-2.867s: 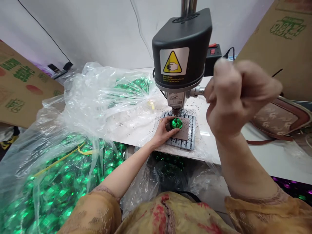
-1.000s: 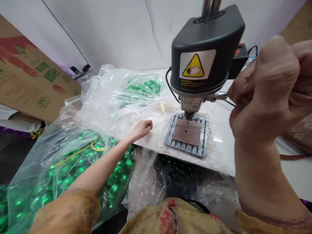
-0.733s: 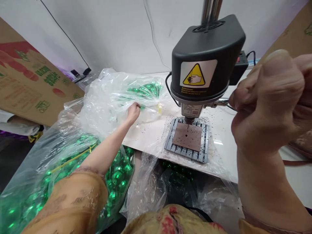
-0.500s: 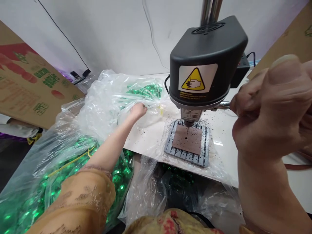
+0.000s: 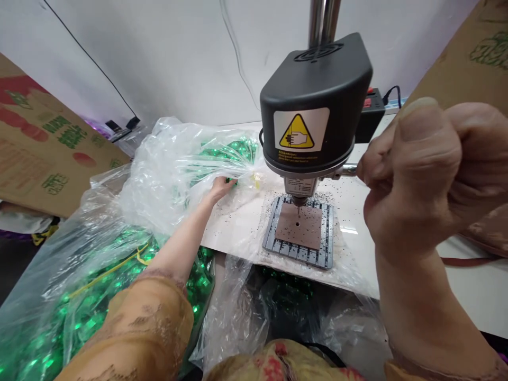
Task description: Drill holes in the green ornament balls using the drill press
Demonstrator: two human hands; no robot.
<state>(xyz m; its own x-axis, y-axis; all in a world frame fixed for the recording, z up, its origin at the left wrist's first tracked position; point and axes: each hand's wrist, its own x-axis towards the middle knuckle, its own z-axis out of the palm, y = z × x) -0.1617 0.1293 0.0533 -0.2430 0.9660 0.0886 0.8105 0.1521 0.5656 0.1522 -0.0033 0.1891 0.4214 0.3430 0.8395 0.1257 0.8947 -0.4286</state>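
My right hand (image 5: 428, 174) is wrapped round the metal feed handle (image 5: 349, 169) of a black bench drill press (image 5: 313, 100). Below its chuck, the thin drill bit (image 5: 299, 210) points down at a brown board (image 5: 304, 233) with a dark hole in it. The board lies on a slotted grey base plate (image 5: 328, 248). At the mouth of a clear plastic bag (image 5: 159, 164), the fingers of my left hand (image 5: 222, 188) are closed on a small shiny green piece (image 5: 232, 181). Similar green pieces (image 5: 232, 151) show inside the bag.
A large clear bag of shiny green pieces (image 5: 107, 296) stands at the front left, with a yellow tie (image 5: 107, 272) on it. Cardboard boxes (image 5: 51, 137) flank the white table (image 5: 234, 225). Dark shavings are scattered round the base plate. Plastic sheeting (image 5: 234, 312) hangs below the table edge.
My left hand has shifted slightly at the bag's mouth, and a green piece now shows in its fingers. My right hand stays on the handle. The view has swung slightly right.
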